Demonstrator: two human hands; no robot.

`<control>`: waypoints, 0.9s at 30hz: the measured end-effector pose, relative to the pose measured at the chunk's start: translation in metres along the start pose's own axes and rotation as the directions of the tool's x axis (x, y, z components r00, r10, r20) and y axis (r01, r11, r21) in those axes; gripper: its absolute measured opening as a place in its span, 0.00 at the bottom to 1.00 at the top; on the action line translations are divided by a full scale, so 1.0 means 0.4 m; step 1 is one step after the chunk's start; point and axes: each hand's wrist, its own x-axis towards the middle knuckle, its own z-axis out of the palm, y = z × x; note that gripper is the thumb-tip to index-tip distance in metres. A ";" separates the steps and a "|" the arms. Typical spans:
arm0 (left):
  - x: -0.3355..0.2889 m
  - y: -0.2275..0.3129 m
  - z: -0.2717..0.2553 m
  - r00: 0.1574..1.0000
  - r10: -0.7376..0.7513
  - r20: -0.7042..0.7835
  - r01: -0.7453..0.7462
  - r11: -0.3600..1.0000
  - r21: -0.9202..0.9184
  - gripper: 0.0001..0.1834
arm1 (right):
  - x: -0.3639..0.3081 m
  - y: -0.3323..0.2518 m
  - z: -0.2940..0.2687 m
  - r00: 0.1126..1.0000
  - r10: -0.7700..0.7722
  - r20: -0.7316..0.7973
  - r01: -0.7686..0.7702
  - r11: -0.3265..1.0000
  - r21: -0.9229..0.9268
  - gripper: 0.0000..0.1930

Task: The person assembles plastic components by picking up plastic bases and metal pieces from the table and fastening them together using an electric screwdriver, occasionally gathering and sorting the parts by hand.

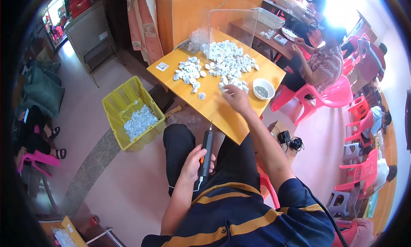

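Observation:
My left hand [195,162] is wrapped round a black electric screwdriver [207,153] with an orange switch, its thin bit pointing up and a pale cable at its lower end. It is held over my lap, in front of the table's near edge. My right hand [234,98] is over the yellow table [214,112], at the near end of a heap of small white plastic parts [229,54]. Its fingers are bent and smeared by motion, so whether they grip a part cannot be made out. A white bowl [255,91] of small metal screws stands right of this hand.
A clear panel [222,29] stands upright at the table's far side. On the floor to the left, a yellow crate [114,99] holds more white parts. A black adapter [284,137] lies right of my legs. Several people sit on pink chairs [327,95] at the right.

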 end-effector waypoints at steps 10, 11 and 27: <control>0.013 -0.001 0.012 0.999 -0.032 -0.015 0.032 0.999 0.023 0.12 | 0.103 0.245 -0.281 0.954 0.276 -0.116 -0.294 0.793 -0.534 0.11; 0.012 -0.004 0.010 0.999 -0.030 -0.021 0.030 0.999 0.025 0.12 | 0.103 0.255 -0.283 0.940 0.335 -0.062 -0.308 0.760 -0.573 0.11; 0.011 -0.017 0.003 1.000 -0.006 -0.025 0.007 0.999 0.041 0.14 | 0.128 0.290 -0.255 0.968 0.238 -0.084 -0.236 0.731 -0.640 0.16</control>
